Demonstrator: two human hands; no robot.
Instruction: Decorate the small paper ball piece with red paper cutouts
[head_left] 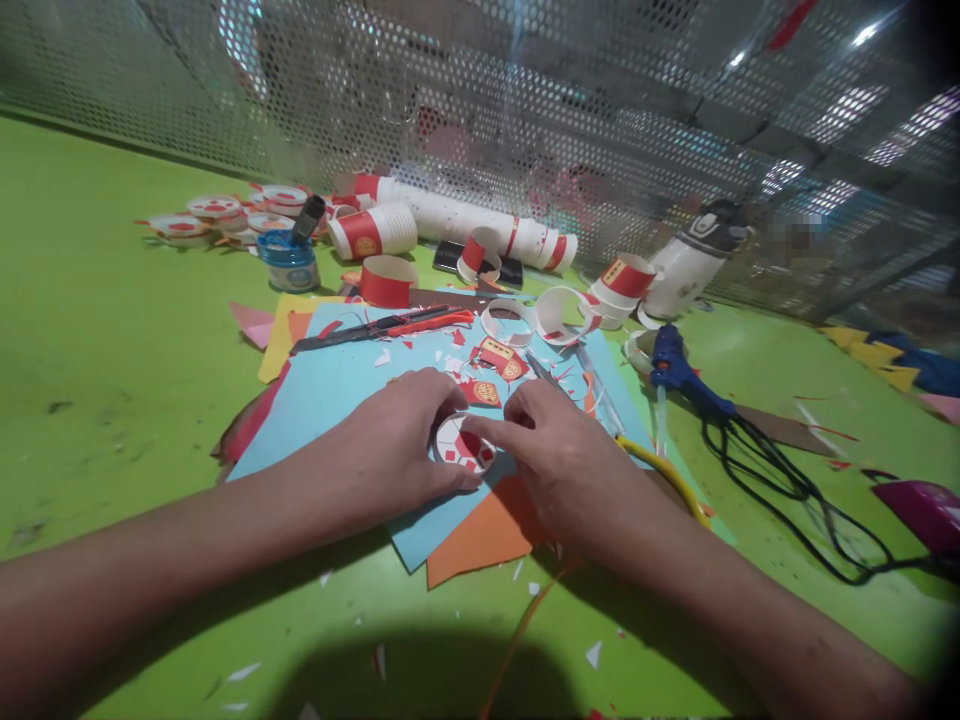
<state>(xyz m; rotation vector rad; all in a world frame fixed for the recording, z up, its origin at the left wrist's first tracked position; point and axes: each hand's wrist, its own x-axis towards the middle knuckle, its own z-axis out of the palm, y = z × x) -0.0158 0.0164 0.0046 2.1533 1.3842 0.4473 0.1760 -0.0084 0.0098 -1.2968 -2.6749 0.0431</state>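
A round white paper cup base (448, 432) with red paper patches and thin dark lines lies between my hands, over the blue paper (330, 400). My left hand (397, 435) grips it from the left, thumb along the near edge and fingers at the far side. My right hand (559, 450) has its index fingertip on the top of the base, by a larger red patch. Its other fingers are curled, and whether they hold anything is hidden. An orange paper sheet (480, 540) lies below the hands. Red cup scraps (482, 393) with gold print lie just beyond.
A black-and-red cutter (390, 325) lies behind the left hand. Cut cup rings (562, 315), a blue jar (289, 262) and stacked paper cups (465, 215) stand further back. At right are a blue glue gun (686, 370), its black cable (795, 500) and a yellow handle (667, 470).
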